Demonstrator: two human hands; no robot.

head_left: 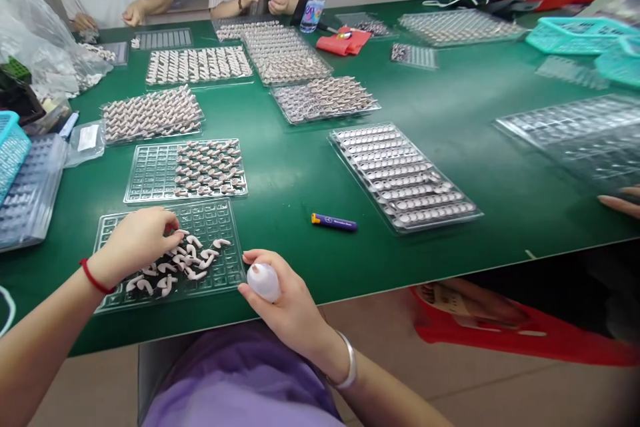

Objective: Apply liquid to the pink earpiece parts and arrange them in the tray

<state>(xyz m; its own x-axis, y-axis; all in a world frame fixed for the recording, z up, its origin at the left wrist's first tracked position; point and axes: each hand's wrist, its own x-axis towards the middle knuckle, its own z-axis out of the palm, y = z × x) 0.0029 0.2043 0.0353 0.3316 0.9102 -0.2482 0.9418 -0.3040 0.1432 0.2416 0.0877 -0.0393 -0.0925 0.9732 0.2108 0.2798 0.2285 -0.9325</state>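
My left hand point(143, 240), with a red string at the wrist, reaches over a clear plastic tray point(227, 220) near the table's front edge. Its fingers are pinched together above a loose pile of small white curved pieces point(193, 257), shaped like earphone shells. What is between the fingertips is hidden. My right hand point(293, 297), wearing a silver bangle, grips a small white squeeze bottle point(263, 281) just off the tray's right corner. Behind lies another clear tray point(153, 170), its right half filled with rows of similar pieces point(207, 167).
A purple marker-like tube point(334, 222) lies right of my hands. Filled trays stand farther back, one with white round parts point(405, 177). Stacked trays point(33, 193) border the left. Two people sit across; another person's hand point(620, 203) shows at right. A water bottle point(317, 0) stands behind.
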